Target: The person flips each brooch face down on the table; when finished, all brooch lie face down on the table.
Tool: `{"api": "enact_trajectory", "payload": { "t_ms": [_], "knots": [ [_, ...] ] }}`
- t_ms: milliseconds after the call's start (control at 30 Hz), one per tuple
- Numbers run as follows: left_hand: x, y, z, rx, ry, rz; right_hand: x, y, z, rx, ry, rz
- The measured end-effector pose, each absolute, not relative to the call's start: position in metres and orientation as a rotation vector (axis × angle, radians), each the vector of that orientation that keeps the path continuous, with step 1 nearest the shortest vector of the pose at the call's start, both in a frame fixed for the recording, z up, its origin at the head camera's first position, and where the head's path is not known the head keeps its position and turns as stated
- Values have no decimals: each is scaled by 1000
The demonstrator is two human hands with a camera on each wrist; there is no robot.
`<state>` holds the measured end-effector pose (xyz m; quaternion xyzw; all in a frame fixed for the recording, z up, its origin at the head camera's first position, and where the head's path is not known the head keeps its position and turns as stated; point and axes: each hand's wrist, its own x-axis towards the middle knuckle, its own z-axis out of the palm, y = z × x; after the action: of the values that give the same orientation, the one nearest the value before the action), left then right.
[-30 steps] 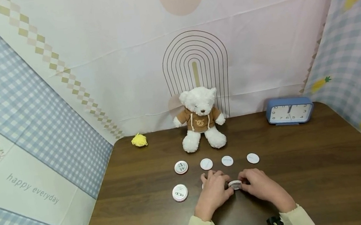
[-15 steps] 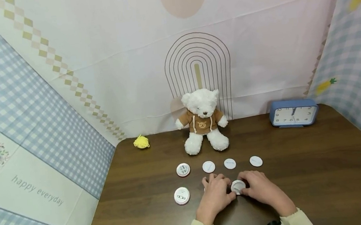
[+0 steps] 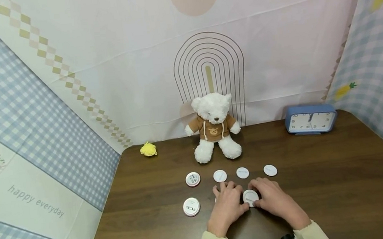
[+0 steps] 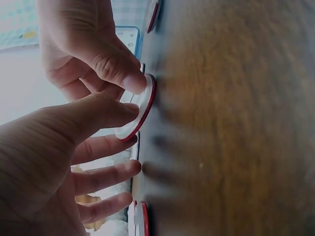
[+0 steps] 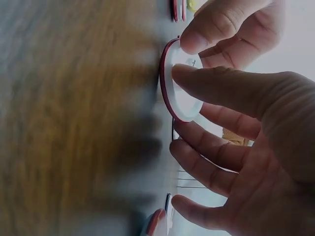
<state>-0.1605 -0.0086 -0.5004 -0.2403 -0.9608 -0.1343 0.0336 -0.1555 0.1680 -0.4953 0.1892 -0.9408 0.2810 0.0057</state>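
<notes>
Between my two hands is a round badge (image 3: 250, 198), its pale back facing up toward the head camera and its rim red in both wrist views. My left hand (image 3: 226, 204) pinches the left side, thumb on the pale back (image 4: 141, 106) and forefinger under the rim. From the other side my right hand (image 3: 271, 196) pinches it too, its thumb lying over the white face (image 5: 183, 102). The remaining fingers of both hands are spread close to the table. Another badge (image 4: 141, 219) is near my left fingertips, mostly hidden by that hand in the head view.
Two pin-backed badges (image 3: 191, 207) stand in a column on the left. Beyond my hands, several white discs (image 3: 242, 173) lie in a row. A white teddy bear (image 3: 216, 128), yellow yarn ball (image 3: 148, 149) and blue clock (image 3: 311, 119) line the back of the brown table (image 3: 142, 185).
The badge has turned from nearly edge-on to lying flatter, its round back now showing. My right fingers have shifted slightly left along its top edge; the left hand stays nearly in place.
</notes>
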Motion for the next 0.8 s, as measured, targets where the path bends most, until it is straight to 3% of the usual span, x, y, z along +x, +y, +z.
{"api": "enact_trajectory", "payload": {
  "t_ms": [800],
  "knots": [
    [-158, -6, -499, -750, -2952, -312, -158, 166, -495, 571, -3030, 802]
  ]
}}
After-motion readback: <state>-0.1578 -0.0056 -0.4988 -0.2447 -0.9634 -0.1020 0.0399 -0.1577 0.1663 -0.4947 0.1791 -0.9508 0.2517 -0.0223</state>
